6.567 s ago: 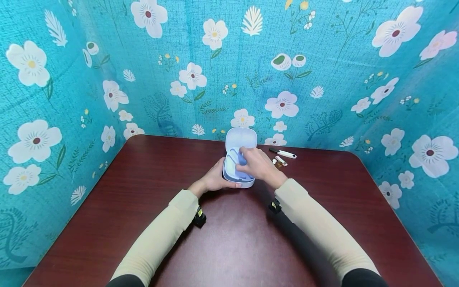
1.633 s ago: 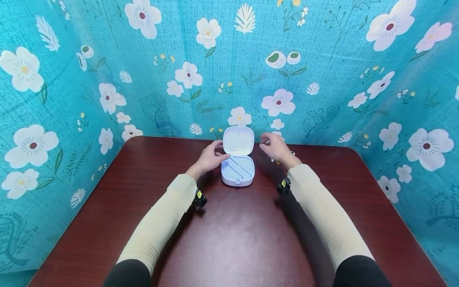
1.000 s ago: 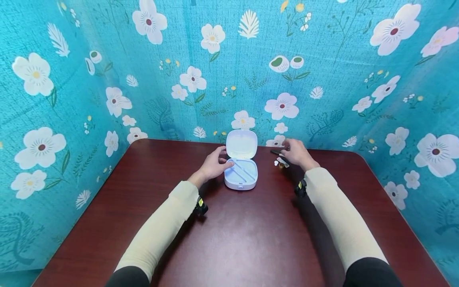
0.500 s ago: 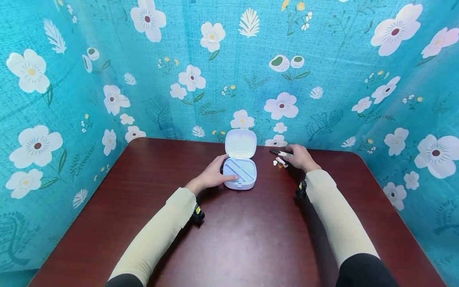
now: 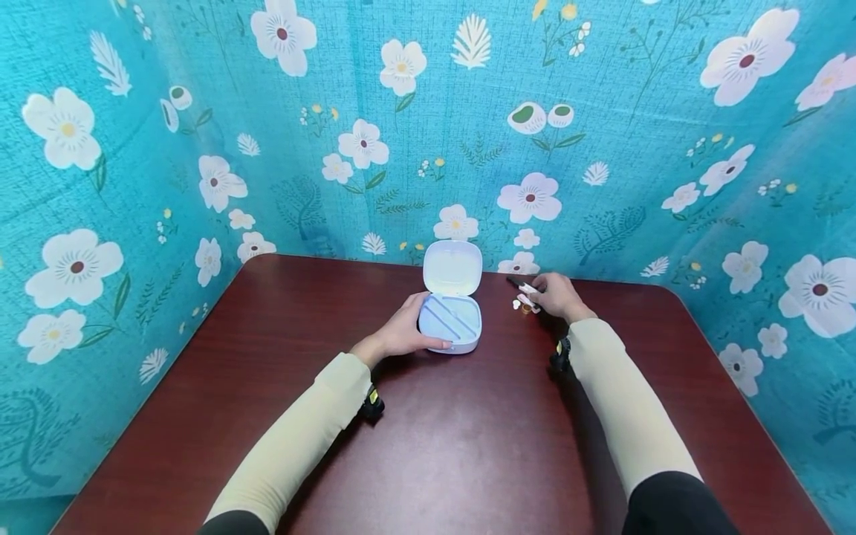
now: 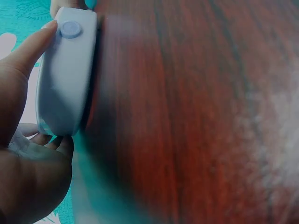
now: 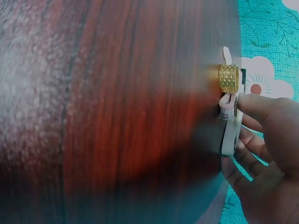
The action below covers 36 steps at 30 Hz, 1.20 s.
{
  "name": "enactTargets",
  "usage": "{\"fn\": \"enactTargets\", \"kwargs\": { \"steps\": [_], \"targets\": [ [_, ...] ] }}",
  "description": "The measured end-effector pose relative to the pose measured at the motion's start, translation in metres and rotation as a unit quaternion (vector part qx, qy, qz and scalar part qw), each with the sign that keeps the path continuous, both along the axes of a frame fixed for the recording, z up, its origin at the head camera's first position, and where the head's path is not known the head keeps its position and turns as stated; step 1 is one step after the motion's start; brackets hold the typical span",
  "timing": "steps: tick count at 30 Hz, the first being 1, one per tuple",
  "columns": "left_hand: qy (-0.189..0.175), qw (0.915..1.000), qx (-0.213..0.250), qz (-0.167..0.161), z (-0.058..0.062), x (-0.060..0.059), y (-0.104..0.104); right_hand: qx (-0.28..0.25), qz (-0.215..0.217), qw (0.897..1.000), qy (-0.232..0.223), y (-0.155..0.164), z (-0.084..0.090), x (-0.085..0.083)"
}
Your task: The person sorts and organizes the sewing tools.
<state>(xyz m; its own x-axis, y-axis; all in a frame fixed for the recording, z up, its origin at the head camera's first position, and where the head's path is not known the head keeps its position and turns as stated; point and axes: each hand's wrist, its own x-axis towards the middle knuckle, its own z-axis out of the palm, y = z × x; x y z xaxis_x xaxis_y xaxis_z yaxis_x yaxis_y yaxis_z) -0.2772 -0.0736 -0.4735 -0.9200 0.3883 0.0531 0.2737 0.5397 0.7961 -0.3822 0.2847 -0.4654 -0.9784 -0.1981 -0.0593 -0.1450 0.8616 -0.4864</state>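
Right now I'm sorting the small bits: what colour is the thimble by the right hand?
Gold, dimpled thimble; right wrist view shows it best.

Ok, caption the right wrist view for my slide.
Right hand pinches a flat white plastic tool beside a dimpled gold metal thimble on a dark red wooden table.

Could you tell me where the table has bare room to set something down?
The near half of the table, between the two sleeves, is bare, as are the wide strips left of the left hand and right of the right hand. It is crowded at the back middle: the open case, the thimble and small tools.
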Motion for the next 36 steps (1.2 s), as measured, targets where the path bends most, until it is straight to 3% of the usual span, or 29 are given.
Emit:
{"fn": "enactTargets", "kwargs": {
  "steps": [9, 14, 22, 36],
  "targets": [
    [-0.013, 0.9999, -0.009, 0.004, -0.002, 0.001, 0.003, -0.001, -0.005, 1.000, 0.009, 0.001, -0.002, 0.004],
    [-0.015, 0.9998, -0.010, 0.006, -0.002, 0.001, 0.002, -0.061, -0.010, 0.998, 0.009, 0.007, -0.004, 0.004],
    [-0.018, 0.9998, -0.005, 0.010, 0.000, 0.000, 0.001, -0.198, -0.022, 0.979, -0.046, 0.013, -0.001, 0.008],
    [-0.018, 0.9998, -0.007, 0.004, 0.001, 0.001, 0.000, -0.271, -0.027, 0.958, -0.087, 0.014, 0.007, 0.025]
  ]
}}
